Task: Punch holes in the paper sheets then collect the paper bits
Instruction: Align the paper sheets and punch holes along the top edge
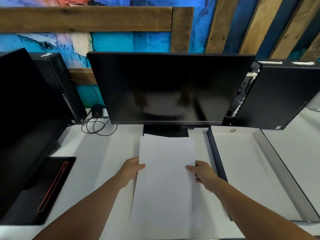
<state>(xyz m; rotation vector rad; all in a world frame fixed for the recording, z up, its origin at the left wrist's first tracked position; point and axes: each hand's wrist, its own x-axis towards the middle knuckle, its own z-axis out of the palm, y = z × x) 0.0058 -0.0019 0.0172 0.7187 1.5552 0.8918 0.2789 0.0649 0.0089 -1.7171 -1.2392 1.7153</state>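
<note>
Two hands on the job, one at each long edge of the sheets (pixel 166 179). The left hand (pixel 131 168) pinches at 9 o'clock, thumb on top and fingers tucked under. The right hand (pixel 202 174) does the same at 3 o'clock. Both grips are narrow, just paper between thumb and fingers.

The sheets hang low over the desk (pixel 103 161), dead centre. Their far edge reaches to 12 o'clock, at the foot of the monitor (pixel 166 87). A second corner peeks out up there, so the stack looks slightly fanned.

How will it handle? Light, thin and floppy, by the look of it. The sheets should slide over each other easily and crease if squeezed hard. Holding both long edges, as now, looks right. Squaring the stack against the desk would probably help before any punching. No punch shows in view.

Over at 3 o'clock lies a shallow open box (pixel 217 153), dark-walled and pale inside. It sits just beside the right hand. All that shows in it is a small grey disc (pixel 232 130) at its far edge. That floor looks a likely place to catch the paper bits, though that is only a guess.
</note>
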